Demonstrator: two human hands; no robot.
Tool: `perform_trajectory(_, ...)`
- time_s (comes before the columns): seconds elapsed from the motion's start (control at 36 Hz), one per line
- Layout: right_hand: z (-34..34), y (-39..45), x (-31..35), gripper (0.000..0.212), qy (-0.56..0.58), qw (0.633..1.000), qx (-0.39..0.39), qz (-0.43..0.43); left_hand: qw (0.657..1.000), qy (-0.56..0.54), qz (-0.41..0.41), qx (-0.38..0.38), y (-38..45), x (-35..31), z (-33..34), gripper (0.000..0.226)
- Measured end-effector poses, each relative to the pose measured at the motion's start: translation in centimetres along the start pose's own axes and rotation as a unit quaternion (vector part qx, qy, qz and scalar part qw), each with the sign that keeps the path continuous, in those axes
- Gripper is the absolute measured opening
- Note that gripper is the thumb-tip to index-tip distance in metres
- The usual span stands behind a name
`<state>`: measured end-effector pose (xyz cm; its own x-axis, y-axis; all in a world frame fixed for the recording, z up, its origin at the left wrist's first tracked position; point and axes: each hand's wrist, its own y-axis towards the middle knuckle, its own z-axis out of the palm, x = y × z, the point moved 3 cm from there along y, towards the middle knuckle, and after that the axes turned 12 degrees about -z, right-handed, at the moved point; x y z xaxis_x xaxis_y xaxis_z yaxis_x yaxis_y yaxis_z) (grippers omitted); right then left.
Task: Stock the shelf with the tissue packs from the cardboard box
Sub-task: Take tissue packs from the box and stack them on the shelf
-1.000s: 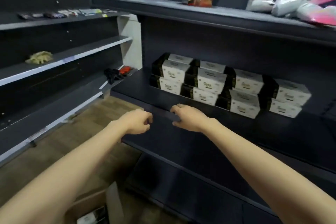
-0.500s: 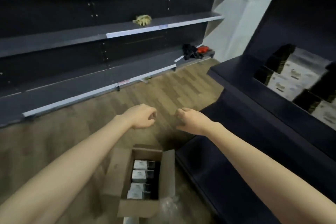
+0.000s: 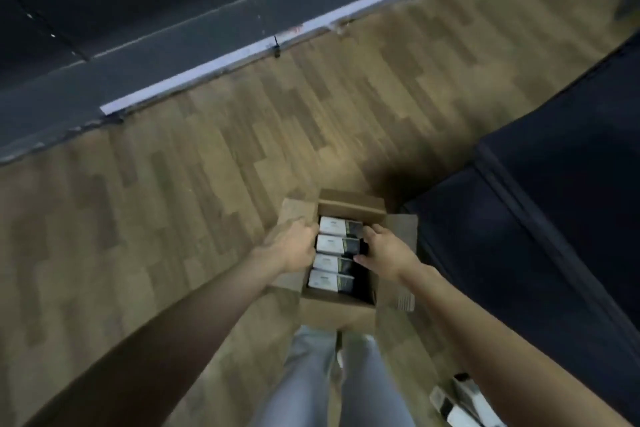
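Note:
An open cardboard box (image 3: 350, 200) stands on the wood floor just below me. Inside it lie several white-and-black tissue packs (image 3: 333, 244) in a row. My left hand (image 3: 289, 248) reaches over the box's left flap, and its fingertips dip out of sight beside the left ends of the upper packs. My right hand (image 3: 388, 253) is at the right side of the row, fingers and thumb curled round the dark end of the second pack. The dark shelf (image 3: 554, 218) rises at the right.
Another dark shelving unit (image 3: 173, 45) with a white price strip runs along the far left. Wood floor lies between the two units. More white-and-black packs (image 3: 462, 402) lie on the floor at the bottom right. My legs (image 3: 311, 378) stand right behind the box.
My view has swung from the stocked shelf down to the floor. Both hands have dropped from in front of the shelf into the box, to either side of the packs.

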<state>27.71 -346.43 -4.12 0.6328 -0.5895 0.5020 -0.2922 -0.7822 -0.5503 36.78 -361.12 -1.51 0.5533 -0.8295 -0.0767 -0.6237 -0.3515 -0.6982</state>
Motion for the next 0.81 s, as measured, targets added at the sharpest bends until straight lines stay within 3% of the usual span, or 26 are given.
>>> perform_trajectory(0.22,11.3,7.5,-7.1,0.048,0.042,0.995,0.062,0.066,0.995,0.062,0.008,0.074,8.6,-1.1,11.1,0.034)
perform_trajectory(0.5,21.9,16.7,-16.5,0.049,0.049,0.991,0.08,0.094,0.994,0.077,0.014,0.078,20.4,-1.4,20.5,0.034)
perform_trajectory(0.81,28.4,28.3,-24.0,0.064,-0.077,0.989,0.033,0.12,0.986,0.147,0.066,-0.034,28.6,-1.4,25.2,0.033)
